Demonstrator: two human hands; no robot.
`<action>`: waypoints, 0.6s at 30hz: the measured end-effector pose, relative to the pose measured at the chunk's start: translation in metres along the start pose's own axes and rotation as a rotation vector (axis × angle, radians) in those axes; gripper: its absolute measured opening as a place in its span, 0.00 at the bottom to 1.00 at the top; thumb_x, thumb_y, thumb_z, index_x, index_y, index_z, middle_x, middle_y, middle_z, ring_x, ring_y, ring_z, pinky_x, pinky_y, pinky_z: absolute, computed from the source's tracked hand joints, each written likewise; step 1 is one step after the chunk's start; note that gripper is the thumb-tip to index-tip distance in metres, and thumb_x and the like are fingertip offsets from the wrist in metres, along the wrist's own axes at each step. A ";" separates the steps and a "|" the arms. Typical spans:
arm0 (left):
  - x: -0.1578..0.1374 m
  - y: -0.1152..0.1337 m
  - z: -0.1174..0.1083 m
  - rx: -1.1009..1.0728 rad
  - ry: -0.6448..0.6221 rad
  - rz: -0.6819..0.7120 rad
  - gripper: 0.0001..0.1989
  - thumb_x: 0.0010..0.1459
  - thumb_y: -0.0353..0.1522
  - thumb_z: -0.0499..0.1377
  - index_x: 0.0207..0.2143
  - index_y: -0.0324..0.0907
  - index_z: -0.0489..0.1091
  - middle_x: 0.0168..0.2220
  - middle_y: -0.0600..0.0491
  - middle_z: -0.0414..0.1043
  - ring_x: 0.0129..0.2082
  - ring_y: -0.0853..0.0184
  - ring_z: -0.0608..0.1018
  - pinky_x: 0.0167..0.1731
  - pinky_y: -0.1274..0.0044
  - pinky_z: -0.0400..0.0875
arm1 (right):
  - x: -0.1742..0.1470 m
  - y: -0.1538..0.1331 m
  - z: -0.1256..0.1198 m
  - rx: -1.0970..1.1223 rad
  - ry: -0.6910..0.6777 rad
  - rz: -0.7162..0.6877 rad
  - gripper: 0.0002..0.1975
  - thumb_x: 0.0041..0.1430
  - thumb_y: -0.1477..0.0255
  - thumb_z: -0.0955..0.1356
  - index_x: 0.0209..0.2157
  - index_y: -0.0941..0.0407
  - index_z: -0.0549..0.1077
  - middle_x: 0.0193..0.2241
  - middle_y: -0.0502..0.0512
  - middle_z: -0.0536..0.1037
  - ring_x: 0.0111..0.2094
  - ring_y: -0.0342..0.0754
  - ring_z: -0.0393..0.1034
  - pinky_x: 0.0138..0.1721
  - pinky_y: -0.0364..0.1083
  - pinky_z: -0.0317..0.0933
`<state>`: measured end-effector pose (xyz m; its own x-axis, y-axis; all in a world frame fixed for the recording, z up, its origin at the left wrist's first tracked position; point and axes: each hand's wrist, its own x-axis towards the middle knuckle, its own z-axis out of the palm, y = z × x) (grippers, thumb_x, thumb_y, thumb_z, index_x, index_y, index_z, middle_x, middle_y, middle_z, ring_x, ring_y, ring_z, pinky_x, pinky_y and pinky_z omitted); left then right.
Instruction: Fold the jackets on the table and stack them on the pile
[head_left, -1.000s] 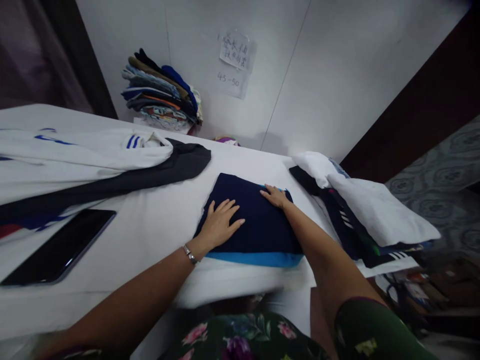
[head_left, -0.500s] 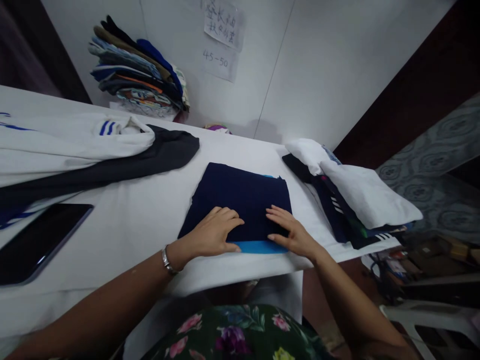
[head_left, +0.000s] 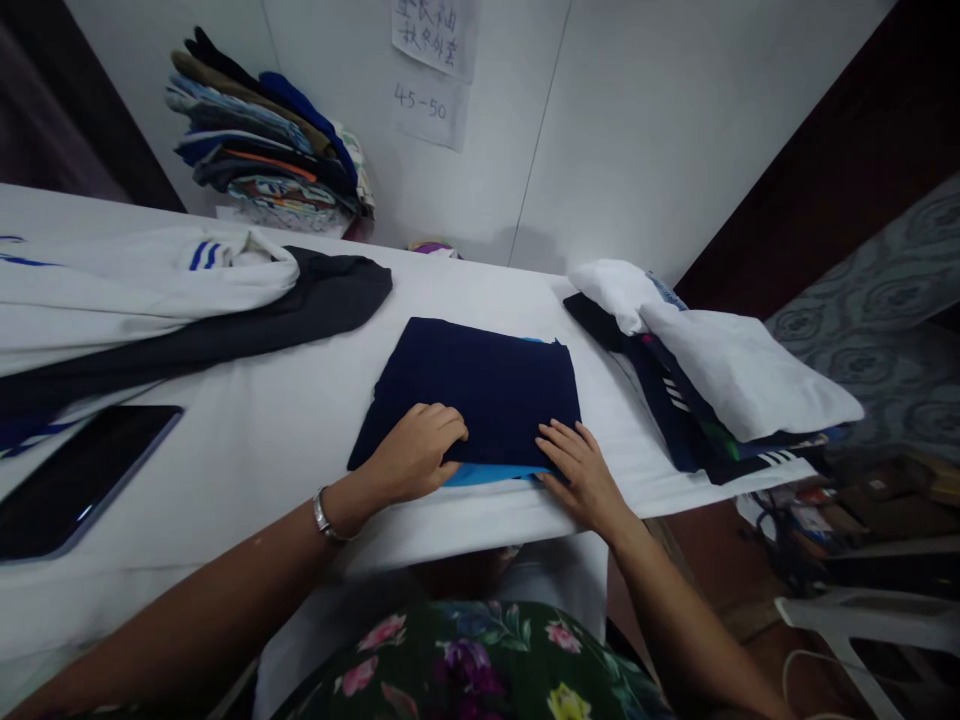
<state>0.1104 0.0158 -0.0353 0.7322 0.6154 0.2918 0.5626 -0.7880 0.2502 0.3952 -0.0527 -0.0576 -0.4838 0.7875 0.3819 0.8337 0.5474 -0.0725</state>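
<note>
Near the front edge of a white-covered bench (head_left: 274, 430), a navy garment (head_left: 487, 385) over bright blue cloth (head_left: 491, 474). Looks almost fully folded. At its near side, left hand (head_left: 420, 452) with fingers curled, right hand (head_left: 582, 474) looser (whether pinching cloth, cannot tell). Still spread unfolded at left: a white garment (head_left: 135, 290), a charcoal garment (head_left: 334, 295).

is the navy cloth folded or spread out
Folded: the navy cloth lies in a compact flat bundle, a bright blue layer showing along its near edge.
</note>
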 end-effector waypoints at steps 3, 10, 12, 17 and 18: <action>-0.005 0.003 0.002 0.031 -0.036 0.020 0.19 0.51 0.41 0.63 0.42 0.41 0.66 0.44 0.48 0.69 0.43 0.59 0.69 0.41 0.69 0.59 | 0.001 0.000 0.005 0.021 0.053 0.010 0.22 0.61 0.71 0.64 0.57 0.55 0.64 0.56 0.60 0.69 0.61 0.54 0.57 0.60 0.61 0.49; -0.012 0.005 0.003 0.148 -0.029 -0.091 0.09 0.52 0.27 0.60 0.36 0.40 0.65 0.39 0.50 0.68 0.39 0.61 0.68 0.36 0.70 0.59 | -0.008 0.000 0.026 -0.027 0.146 -0.011 0.22 0.60 0.78 0.62 0.56 0.57 0.64 0.55 0.61 0.70 0.59 0.54 0.59 0.58 0.61 0.50; -0.012 0.004 0.004 0.181 -0.013 -0.088 0.08 0.50 0.22 0.57 0.33 0.40 0.65 0.35 0.51 0.67 0.36 0.62 0.67 0.33 0.71 0.58 | -0.010 0.001 0.029 -0.035 0.155 -0.015 0.22 0.60 0.78 0.62 0.57 0.58 0.63 0.55 0.62 0.70 0.59 0.54 0.59 0.58 0.60 0.50; -0.011 0.003 0.014 0.267 0.069 -0.018 0.10 0.49 0.18 0.52 0.30 0.41 0.62 0.31 0.51 0.64 0.32 0.64 0.64 0.30 0.70 0.56 | -0.012 0.001 0.029 -0.031 0.154 -0.029 0.25 0.59 0.72 0.64 0.59 0.58 0.61 0.56 0.62 0.69 0.59 0.56 0.60 0.59 0.60 0.50; -0.010 0.002 0.018 0.274 0.070 -0.011 0.10 0.49 0.18 0.52 0.29 0.41 0.62 0.31 0.51 0.64 0.31 0.64 0.63 0.30 0.70 0.56 | -0.012 0.002 0.029 -0.028 0.151 -0.027 0.26 0.59 0.71 0.64 0.59 0.58 0.60 0.56 0.62 0.69 0.59 0.56 0.60 0.59 0.61 0.50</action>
<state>0.1109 0.0074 -0.0541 0.7029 0.6160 0.3555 0.6599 -0.7513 -0.0029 0.3948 -0.0532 -0.0893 -0.4625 0.7197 0.5178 0.8290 0.5582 -0.0353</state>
